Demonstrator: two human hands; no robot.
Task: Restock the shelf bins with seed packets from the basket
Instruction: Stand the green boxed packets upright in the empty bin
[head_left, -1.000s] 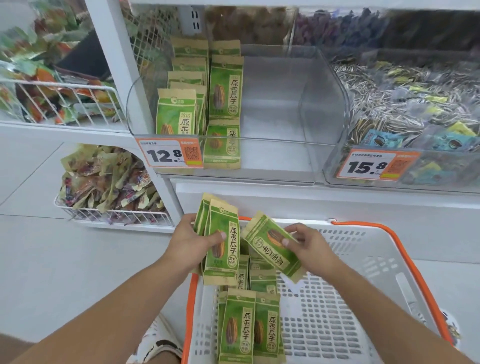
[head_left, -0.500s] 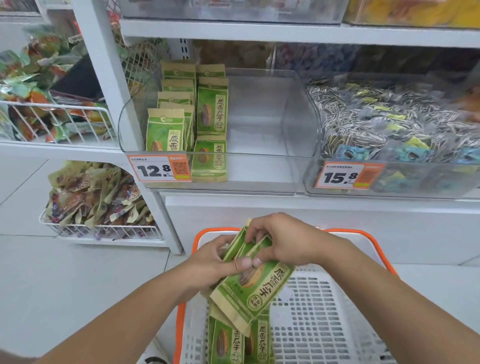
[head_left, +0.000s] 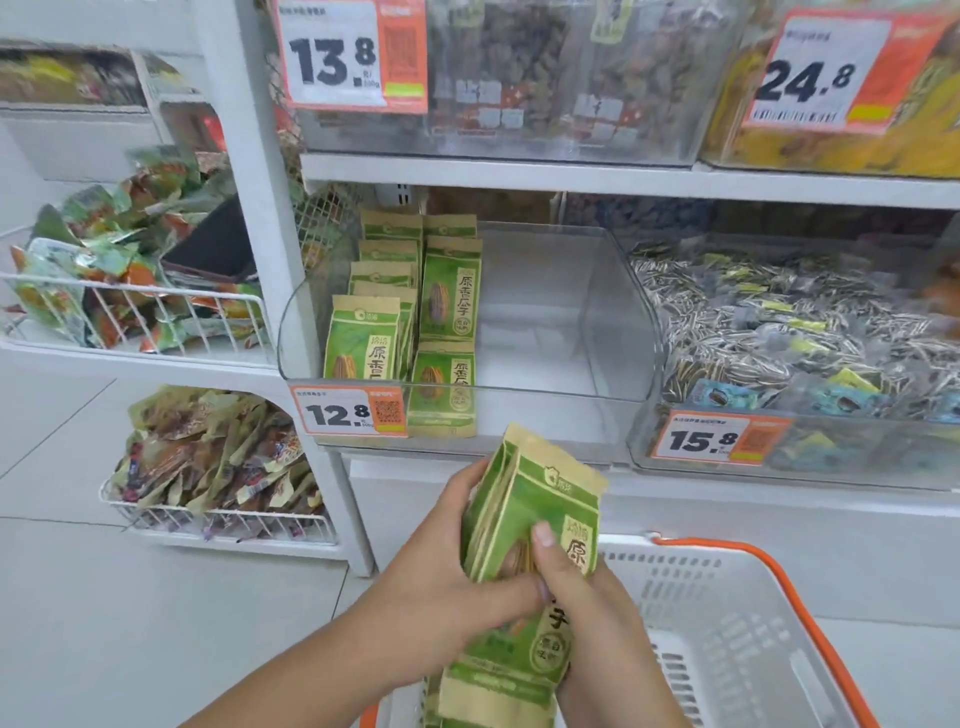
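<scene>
Both my hands hold one upright stack of green and tan seed packets (head_left: 535, 514) above the white basket (head_left: 727, 613) with its orange rim. My left hand (head_left: 441, 566) grips the stack from the left side. My right hand (head_left: 576, 597) holds it from the right, thumb across the front packet. The clear shelf bin (head_left: 545, 332) marked 12.8 stands just above and behind the stack. It holds several identical packets (head_left: 410, 317) standing in rows at its left end; its right part is bare.
To the right sits a clear bin (head_left: 810, 332) of striped seed packs tagged 15.8. Bins tagged 13.8 (head_left: 467, 78) and 24.8 (head_left: 841, 83) fill the shelf above. Wire baskets (head_left: 135, 306) of mixed snack packs hang at left. A white shelf post (head_left: 260, 218) divides them.
My right hand laid its packet onto the ones in my left hand, and the gathered stack turned upright and rose from the basket toward the 12.8 bin. The view tilted up.
</scene>
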